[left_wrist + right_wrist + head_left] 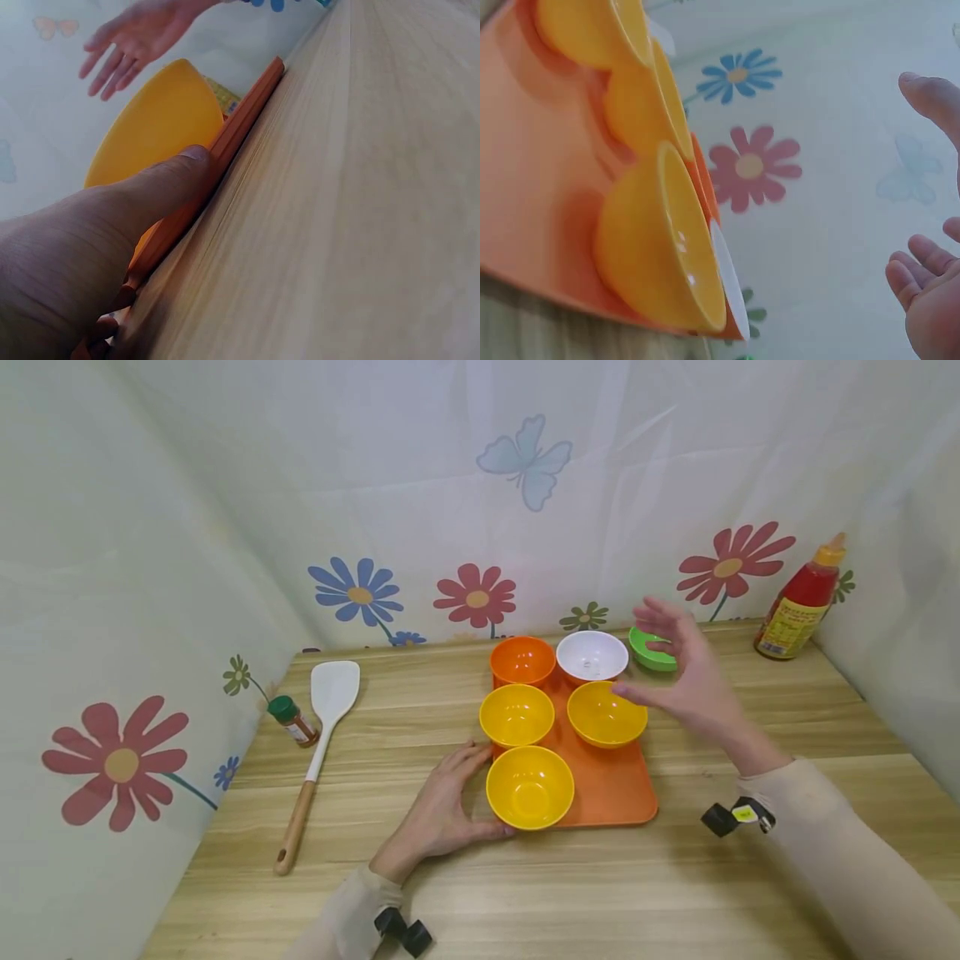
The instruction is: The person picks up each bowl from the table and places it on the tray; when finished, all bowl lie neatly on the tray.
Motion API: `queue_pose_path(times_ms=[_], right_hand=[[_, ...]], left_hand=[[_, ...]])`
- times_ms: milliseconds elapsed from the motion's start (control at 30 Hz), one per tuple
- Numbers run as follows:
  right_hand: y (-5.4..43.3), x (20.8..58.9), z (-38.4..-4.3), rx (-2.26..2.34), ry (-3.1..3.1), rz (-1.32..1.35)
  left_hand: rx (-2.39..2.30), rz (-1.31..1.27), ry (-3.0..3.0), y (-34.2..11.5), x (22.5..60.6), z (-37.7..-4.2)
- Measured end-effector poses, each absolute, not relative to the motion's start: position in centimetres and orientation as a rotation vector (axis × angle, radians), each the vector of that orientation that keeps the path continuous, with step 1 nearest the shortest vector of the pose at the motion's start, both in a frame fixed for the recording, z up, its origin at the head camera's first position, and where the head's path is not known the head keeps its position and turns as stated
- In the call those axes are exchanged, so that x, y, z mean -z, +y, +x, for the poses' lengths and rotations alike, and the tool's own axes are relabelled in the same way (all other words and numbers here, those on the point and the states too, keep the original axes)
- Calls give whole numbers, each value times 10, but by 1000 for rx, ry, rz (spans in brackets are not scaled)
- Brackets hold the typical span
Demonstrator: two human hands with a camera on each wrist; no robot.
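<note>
Several bowls stand on an orange tray [609, 785]. My left hand [446, 810] holds the tray's near left corner, fingers along the left edge and thumb [169, 180] laid against the front edge, beside the front yellow bowl [530, 787]. Behind that are a second yellow bowl [517, 716] and a third yellow bowl [607, 715] to its right. At the back sit an orange bowl [522, 661] and a white bowl [592, 655], orange showing under its rim. Over the right side my right hand [693, 681] hovers empty, fingers spread, apart from the bowls in the right wrist view.
A green bowl [651, 652] stands behind the right hand. At the far right is a red sauce bottle [797, 606]. Left of the tray lie a white spatula [322, 743] with a wooden handle and a small green-capped jar [294, 720]. A flowered curtain [420, 485] rises behind the table.
</note>
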State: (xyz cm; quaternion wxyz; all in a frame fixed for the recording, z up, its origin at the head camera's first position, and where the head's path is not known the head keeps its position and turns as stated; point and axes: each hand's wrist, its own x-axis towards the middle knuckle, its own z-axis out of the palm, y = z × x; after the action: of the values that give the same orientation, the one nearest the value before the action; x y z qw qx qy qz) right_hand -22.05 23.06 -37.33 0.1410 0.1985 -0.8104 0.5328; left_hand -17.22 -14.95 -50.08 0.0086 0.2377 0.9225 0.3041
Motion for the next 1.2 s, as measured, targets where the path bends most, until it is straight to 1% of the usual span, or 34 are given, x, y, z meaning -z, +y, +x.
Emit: queue_pose_path(times_ms=[233, 567, 1033, 1200], right_hand=[[262, 370, -256, -1472, -2389, 359], [289, 389, -296, -1457, -2481, 231], [315, 428, -329, -1462, -2673, 68], [318, 442, -333, -1413, -2745, 21]], left_hand=[[-962, 749, 2878, -150, 501, -172], [-973, 771, 2878, -151, 502, -172], [-977, 755, 2875, -150, 502, -172], [-972, 754, 2878, -151, 501, -172]])
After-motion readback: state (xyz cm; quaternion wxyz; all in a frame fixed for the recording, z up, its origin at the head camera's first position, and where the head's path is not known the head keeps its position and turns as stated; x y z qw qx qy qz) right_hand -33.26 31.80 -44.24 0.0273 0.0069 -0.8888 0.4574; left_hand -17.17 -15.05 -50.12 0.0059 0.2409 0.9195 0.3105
